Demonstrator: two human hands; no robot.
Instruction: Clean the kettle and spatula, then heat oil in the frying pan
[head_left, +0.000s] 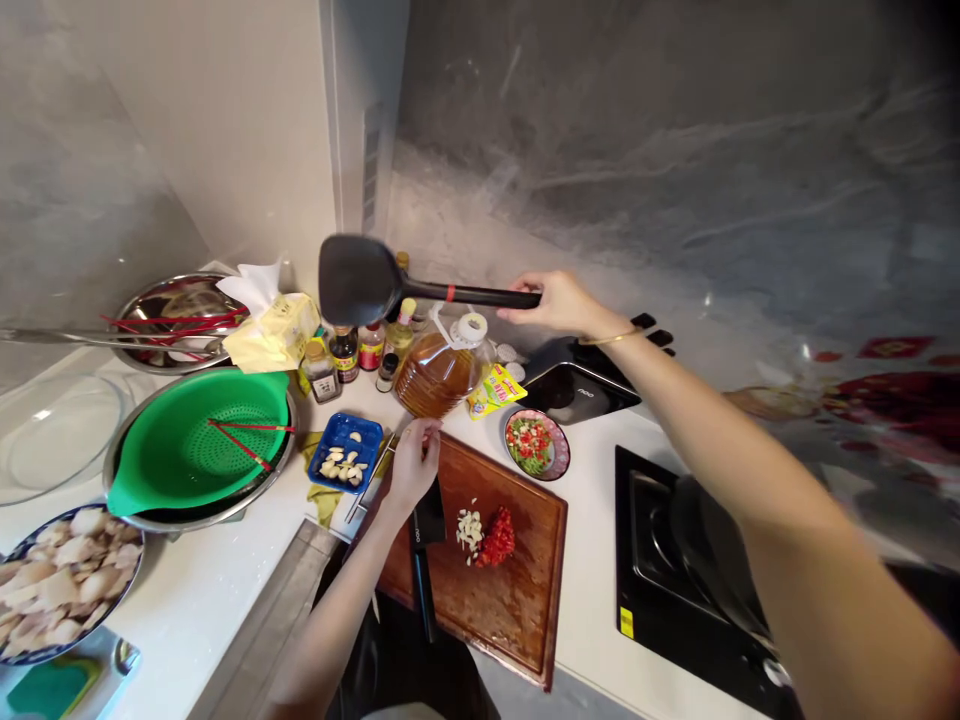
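Note:
My right hand (551, 303), fingers wrapped round the end of the handle, holds a black spatula (360, 280) level above the bottles, its broad blade pointing left. My left hand (418, 455) is over the upper left edge of the wooden cutting board (525, 510), fingers curled together; whether anything is in them is hidden. Below it a black cleaver (427, 530) lies on the board, handle towards me. Chopped garlic (469, 530) and chopped red pepper (498, 540) lie in small piles on the board. Behind the left hand stands a large oil jug (439, 370).
A blue tray of garlic (345, 455) and a green colander (202, 440) are on the left, with a plate of pale meat pieces (67, 570). A patterned bowl (537, 445) sits behind the board. The stove with a pan (712, 540) is at the right.

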